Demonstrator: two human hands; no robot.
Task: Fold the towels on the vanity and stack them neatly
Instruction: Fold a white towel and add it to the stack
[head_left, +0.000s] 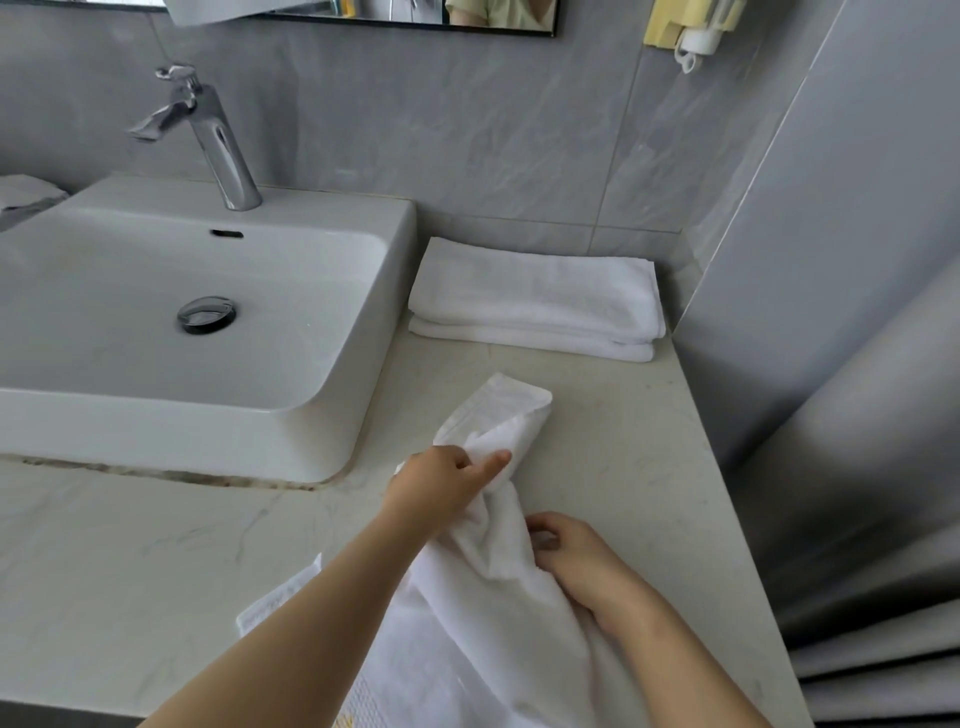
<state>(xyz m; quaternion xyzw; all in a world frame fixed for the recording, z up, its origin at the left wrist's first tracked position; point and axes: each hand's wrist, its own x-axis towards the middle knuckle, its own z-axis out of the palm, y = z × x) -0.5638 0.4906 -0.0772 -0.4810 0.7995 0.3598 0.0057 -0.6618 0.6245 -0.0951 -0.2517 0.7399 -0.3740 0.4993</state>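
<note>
Both hands, left hand (441, 480) and right hand (569, 545), grip bunched white towel (488, 587) to spread it; folded stack (535, 301) waits behind.

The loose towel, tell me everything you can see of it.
The loose towel is white terry cloth, unfolded and bunched. Its far end, with a woven band, lies on the vanity top; the rest trails toward the person. The left hand grips it near that end, and the right hand grips it closer in.
</note>
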